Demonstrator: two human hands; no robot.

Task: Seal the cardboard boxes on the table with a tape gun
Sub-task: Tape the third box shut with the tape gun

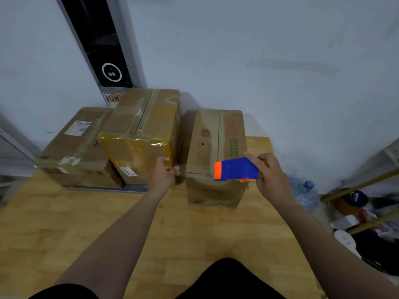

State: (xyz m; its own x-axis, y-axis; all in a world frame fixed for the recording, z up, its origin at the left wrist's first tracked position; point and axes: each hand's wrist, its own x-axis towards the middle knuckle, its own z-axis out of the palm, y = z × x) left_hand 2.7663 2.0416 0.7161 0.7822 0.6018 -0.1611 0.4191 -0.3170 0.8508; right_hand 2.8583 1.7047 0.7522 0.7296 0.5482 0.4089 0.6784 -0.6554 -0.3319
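Dim, soft blur (edges warped), faint glare

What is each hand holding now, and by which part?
The right hand grips the blue tape gun by its rear end, away from the orange tip. The left hand curls beside the yellow-taped box; whether it holds anything cannot be told.
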